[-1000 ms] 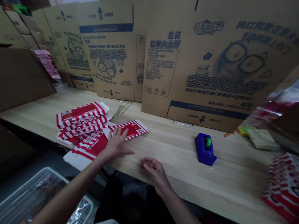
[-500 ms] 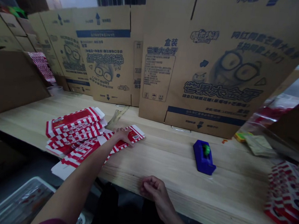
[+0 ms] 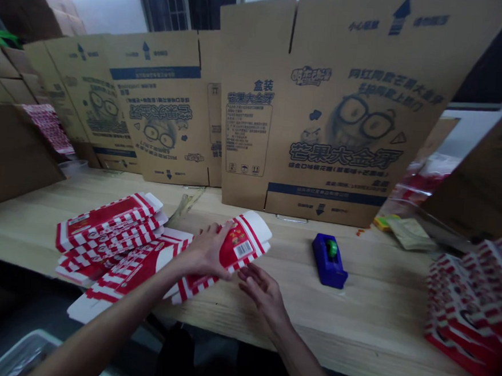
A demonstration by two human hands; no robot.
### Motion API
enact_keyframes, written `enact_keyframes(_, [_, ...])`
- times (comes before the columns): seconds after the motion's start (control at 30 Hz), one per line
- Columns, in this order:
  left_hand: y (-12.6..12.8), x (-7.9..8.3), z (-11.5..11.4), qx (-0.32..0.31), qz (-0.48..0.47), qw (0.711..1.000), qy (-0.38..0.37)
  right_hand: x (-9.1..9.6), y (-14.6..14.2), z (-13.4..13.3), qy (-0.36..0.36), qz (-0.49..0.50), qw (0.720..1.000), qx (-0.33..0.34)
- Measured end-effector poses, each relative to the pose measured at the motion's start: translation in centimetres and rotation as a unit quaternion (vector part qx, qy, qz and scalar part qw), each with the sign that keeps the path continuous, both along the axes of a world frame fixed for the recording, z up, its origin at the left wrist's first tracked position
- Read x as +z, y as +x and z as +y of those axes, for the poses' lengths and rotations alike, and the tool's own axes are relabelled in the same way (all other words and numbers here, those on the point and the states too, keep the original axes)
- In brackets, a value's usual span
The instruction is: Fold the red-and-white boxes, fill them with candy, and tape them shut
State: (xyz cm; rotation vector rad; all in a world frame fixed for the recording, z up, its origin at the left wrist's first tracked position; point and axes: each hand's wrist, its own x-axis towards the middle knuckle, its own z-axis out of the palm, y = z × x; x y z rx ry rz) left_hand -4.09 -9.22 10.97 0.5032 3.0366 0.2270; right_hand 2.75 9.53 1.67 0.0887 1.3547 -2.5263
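Observation:
My left hand [image 3: 208,252] grips a flattened red-and-white striped carton [image 3: 243,246] by its long edges, thumb at the near side and fingers at the far side. The carton's barcode end is lifted off the table and its white end flap bends upward. Just to the right, my right hand [image 3: 264,295] has its fingers apart, with the tips close to the carton's near edge; whether they touch it I cannot tell. Left of my hands lie more flat cartons [image 3: 140,265] of the same print, beside a stack of striped cartons [image 3: 111,221].
A blue tape dispenser [image 3: 330,261] with a green core stands to the right. Striped boxes [image 3: 474,312] are piled at the right edge. Large brown cardboard sheets [image 3: 250,194] stand along the back of the wooden table [image 3: 370,328]. A white plastic basket [image 3: 29,344] sits below, left.
My left hand has raised the carton's right end from the table. My right hand has moved up towards that carton and its curled fingers have opened. The view has shifted slightly right.

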Motion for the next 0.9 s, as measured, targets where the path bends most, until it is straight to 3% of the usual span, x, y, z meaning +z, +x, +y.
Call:
enact_keyframes(0.13, [4.6,-0.4,1.5,-0.011,0.045,0.999,0.018,1.9,0.3,0.2,-0.045,0.069,0.996,-0.038])
enact_keyframes(0.23, [6.6,-1.6,1.7,-0.021,0.043,0.999,-0.007,2.1,0.6,1.6,-0.038,0.044,0.996,-0.073])
enact_keyframes(0.33, [8.0,-2.7,1.9,-0.051,0.033,0.998,0.007,2.0,0.4,3.4,0.005,-0.013,0.997,-0.08])
enact_keyframes(0.47, [9.3,-3.5,2.1,-0.074,0.039,0.995,0.062,1.9,0.2,5.1,0.007,-0.059,0.998,-0.031])
enact_keyframes(0.67, [10.2,-2.7,1.9,-0.052,0.08,0.99,0.107,1.3,0.5,6.1,0.103,0.032,0.992,-0.073])
enact_keyframes(0.73, [10.4,-2.4,2.1,-0.03,0.082,0.986,0.14,1.4,1.0,5.8,0.07,0.047,0.995,-0.047])
enact_keyframes(0.8, [10.5,-2.4,2.5,0.007,0.07,0.98,0.186,1.6,1.7,5.0,0.018,0.073,0.997,0.028])
enact_keyframes(0.9, [10.9,-3.0,3.4,0.053,0.043,0.966,0.25,1.8,3.1,3.5,0.008,0.102,0.992,0.079])
